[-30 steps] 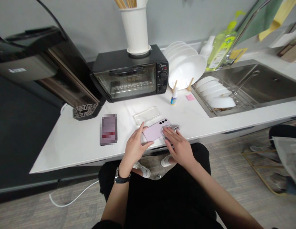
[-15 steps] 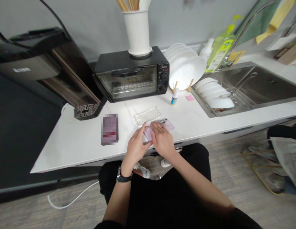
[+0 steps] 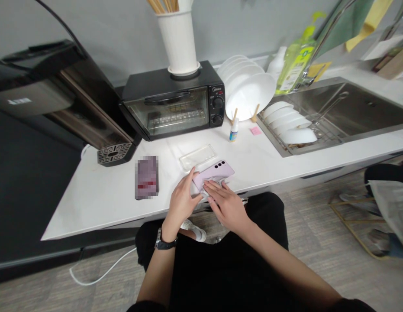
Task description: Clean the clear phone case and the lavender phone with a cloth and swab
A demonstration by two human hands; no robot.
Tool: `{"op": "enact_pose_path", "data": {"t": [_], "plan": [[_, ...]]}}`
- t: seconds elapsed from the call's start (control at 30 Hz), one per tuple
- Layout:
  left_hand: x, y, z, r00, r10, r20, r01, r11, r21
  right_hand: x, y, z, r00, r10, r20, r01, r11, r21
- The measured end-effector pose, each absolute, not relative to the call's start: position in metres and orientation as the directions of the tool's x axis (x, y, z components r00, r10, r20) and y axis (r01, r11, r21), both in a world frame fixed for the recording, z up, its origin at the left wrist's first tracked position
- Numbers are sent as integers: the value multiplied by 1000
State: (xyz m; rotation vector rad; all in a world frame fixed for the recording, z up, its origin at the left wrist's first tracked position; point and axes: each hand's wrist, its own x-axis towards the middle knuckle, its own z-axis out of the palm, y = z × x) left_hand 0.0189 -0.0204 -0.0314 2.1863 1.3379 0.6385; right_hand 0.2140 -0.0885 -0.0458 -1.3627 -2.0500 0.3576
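A pale purple phone (image 3: 224, 168) with three black camera lenses lies back side up on the counter. My left hand (image 3: 183, 195) holds its left end between thumb and fingers. Under the fingers of my right hand (image 3: 227, 206) is a crumpled greyish cloth (image 3: 220, 179), pressed against the lower part of the phone's back. Just behind the phone lies a clear phone case (image 3: 197, 158). A small white spray bottle (image 3: 234, 131) with a blue and yellow label stands farther back.
A blurred-out purple item (image 3: 146, 177) lies to the left on the white counter (image 3: 97, 203). Behind are a black toaster oven (image 3: 175, 112), a dark drink machine (image 3: 91, 104) and white plates (image 3: 249, 97). The sink (image 3: 357, 112), holding several bowls (image 3: 288, 121), is at right.
My right hand has slid towards me with the cloth, off the camera lenses, which now show. My left hand stays at the phone's left end. The view has shifted slightly.
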Motion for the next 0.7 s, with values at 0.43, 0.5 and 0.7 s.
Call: {"op": "enact_pose_path", "data": {"t": [0.43, 0.5, 0.7], "plan": [[22, -18, -35, 396, 901, 174, 640, -407, 652, 249, -37, -54, 5, 920, 391, 906, 161, -390], [21, -17, -37, 407, 895, 184, 630, -421, 653, 231, -32, -52, -22, 920, 391, 902, 187, -389], [19, -20, -41, 383, 903, 196, 653, -415, 633, 173, -46, -45, -197, 909, 367, 827, 355, -435]]}}
